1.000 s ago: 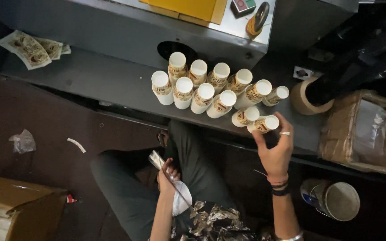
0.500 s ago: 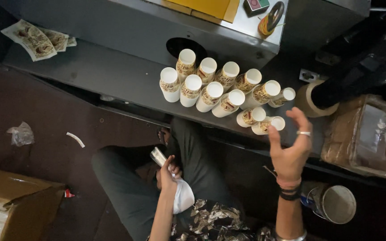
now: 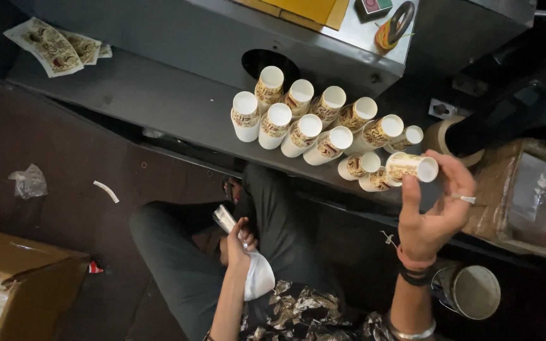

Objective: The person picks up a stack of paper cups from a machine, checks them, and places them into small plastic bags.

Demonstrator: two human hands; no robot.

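As seen from above, nearest in the lap: left hand point(image 3: 238, 245), curled shut on a pale folded strip point(image 3: 224, 218), with a white wad point(image 3: 259, 276) just below it; no change there over the last second. Near right, beside the forearm: an open metal tin point(image 3: 475, 292) on the floor. A little farther, right hand point(image 3: 436, 213) now raised, thumb and fingers pinching a printed paper cup point(image 3: 412, 168) held sideways, mouth to the right, just beside the near right end of the cup cluster point(image 3: 298, 126). A second ago, down on that same end of the cluster; half a second ago, lifted with fingers spread and apparently holding nothing; now closed on the one cup. Judged from that: handling centred on the near right corner of the cluster, though cannot tell whether the cup is coming off or going on. Crowding that corner: two more cups lying touching each other, right under the held one, so little room for fingers. Farther, on the grey surface point(image 3: 159, 101): two leaning rows of the same cups, packed side by side. Just right of them, a brown tape roll point(image 3: 438, 135) and a wrapped brown bundle point(image 3: 526, 196). Near left on the floor: a cardboard box point(image 3: 14, 284) and crumpled plastic point(image 3: 28, 182). Farthest: a dark round hole point(image 3: 270, 60) in the machine behind the cups, and printed flat blanks point(image 3: 52, 45) at far left.
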